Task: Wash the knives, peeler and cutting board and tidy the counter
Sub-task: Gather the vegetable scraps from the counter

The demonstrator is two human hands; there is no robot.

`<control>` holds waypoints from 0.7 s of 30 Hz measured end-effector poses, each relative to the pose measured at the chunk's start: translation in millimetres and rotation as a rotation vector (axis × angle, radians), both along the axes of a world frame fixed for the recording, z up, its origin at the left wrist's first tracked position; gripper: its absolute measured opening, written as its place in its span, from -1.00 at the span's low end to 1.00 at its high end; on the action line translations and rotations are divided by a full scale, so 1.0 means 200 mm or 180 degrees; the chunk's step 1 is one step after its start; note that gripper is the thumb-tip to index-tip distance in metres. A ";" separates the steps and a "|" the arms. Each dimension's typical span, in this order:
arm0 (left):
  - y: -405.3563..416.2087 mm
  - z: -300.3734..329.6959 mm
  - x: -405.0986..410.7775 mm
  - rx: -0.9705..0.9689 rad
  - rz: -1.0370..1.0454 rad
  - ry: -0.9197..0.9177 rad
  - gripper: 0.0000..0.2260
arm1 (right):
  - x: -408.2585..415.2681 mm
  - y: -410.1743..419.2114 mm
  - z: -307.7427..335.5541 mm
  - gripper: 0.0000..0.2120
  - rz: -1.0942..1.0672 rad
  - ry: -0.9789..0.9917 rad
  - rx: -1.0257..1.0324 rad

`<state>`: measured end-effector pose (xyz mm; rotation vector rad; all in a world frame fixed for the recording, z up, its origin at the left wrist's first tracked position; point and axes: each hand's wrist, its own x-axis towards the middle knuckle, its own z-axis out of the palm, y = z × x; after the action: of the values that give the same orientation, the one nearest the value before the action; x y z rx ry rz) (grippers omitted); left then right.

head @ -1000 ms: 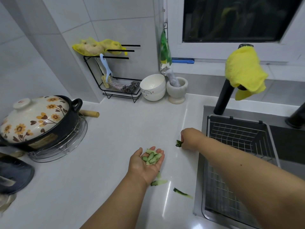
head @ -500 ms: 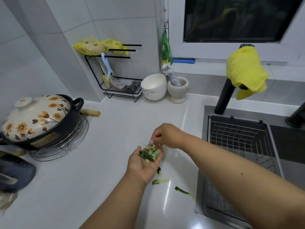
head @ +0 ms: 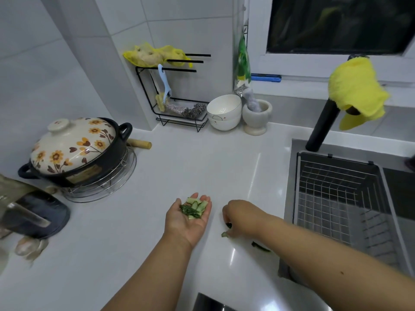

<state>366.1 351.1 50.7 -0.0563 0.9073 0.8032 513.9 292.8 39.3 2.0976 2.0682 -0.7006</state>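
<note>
My left hand (head: pixel 188 217) lies palm up over the white counter (head: pixel 193 167), carrying a small pile of green cucumber peels (head: pixel 194 207) on its flat fingers. Just to its right my right hand (head: pixel 241 217) reaches down to the counter, fingertips curled onto a loose peel scrap (head: pixel 225 234). Another dark peel strip (head: pixel 260 246) lies beside my right forearm near the sink edge. A light blue peeler (head: pixel 165 84) hangs on the black wire rack (head: pixel 179 118) at the back wall. No knife or cutting board shows.
A flowered clay pot (head: pixel 74 151) on a wire trivet stands at the left, a dark lid (head: pixel 38 217) in front of it. Stacked white bowls (head: pixel 223 112) and a mortar (head: pixel 257 116) stand at the back. The sink basket (head: pixel 336 194) and black faucet with yellow cloth (head: pixel 357 88) are right.
My right hand dropped a peel into my left palm, then moved right and down to the counter onto another scrap. The left hand stayed palm up.
</note>
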 end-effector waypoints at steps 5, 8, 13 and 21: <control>-0.04 -0.01 -0.04 -0.0020 -0.0069 0.0025 -0.58 | -0.05 -0.02 0.02 -0.85 0.0186 -0.0184 -0.0014; -0.05 0.00 -0.06 -0.0023 -0.0110 0.0057 -0.58 | -0.08 -0.04 0.03 -0.81 0.0178 -0.0186 -0.0041; -0.09 0.03 -0.07 -0.0012 -0.0340 0.0180 -0.58 | 0.01 -0.02 0.11 -0.96 -0.0869 0.1043 0.0083; -0.21 0.07 0.00 -0.0032 -0.0773 -0.0096 -0.60 | -0.03 0.00 0.31 -0.89 -0.0963 0.2472 0.0343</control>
<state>366.5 310.0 64.9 0.0326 0.8706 0.5706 508.7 293.8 102.1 2.4918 2.1338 -1.7100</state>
